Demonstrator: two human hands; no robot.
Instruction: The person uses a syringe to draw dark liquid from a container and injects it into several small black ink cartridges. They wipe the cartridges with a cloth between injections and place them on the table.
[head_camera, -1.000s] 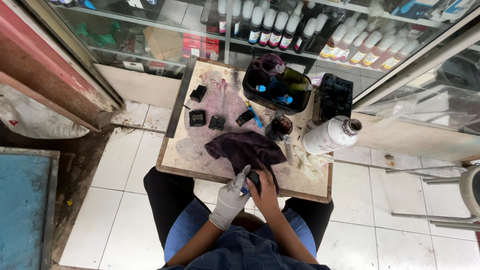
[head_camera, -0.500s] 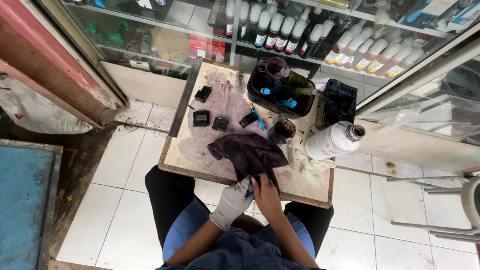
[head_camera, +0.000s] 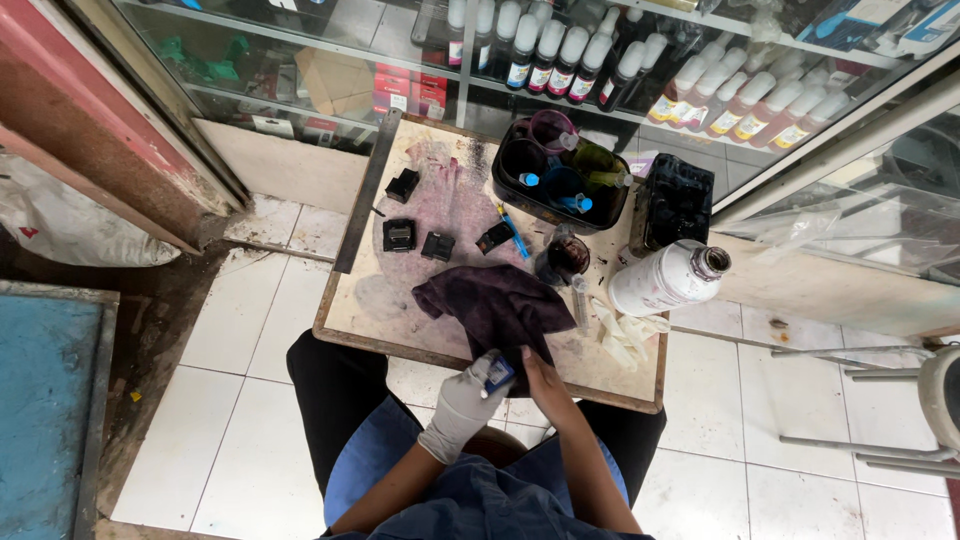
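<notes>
At the table's (head_camera: 360, 322) near edge, the gloved left hand (head_camera: 463, 402) grips a small blue-labelled cartridge (head_camera: 498, 374); the bare right hand (head_camera: 538, 383) closes on it beside the dark cloth (head_camera: 490, 305). Four cartridges (head_camera: 399, 235) lie untouched farther left.

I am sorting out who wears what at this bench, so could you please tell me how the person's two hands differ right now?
The left hand wears a pale glove, while the right hand is bare. The left hand holds a small cartridge with a blue label, while the right hand presses the dark purple cloth against it. Both meet at the near edge of the stained table.
</notes>
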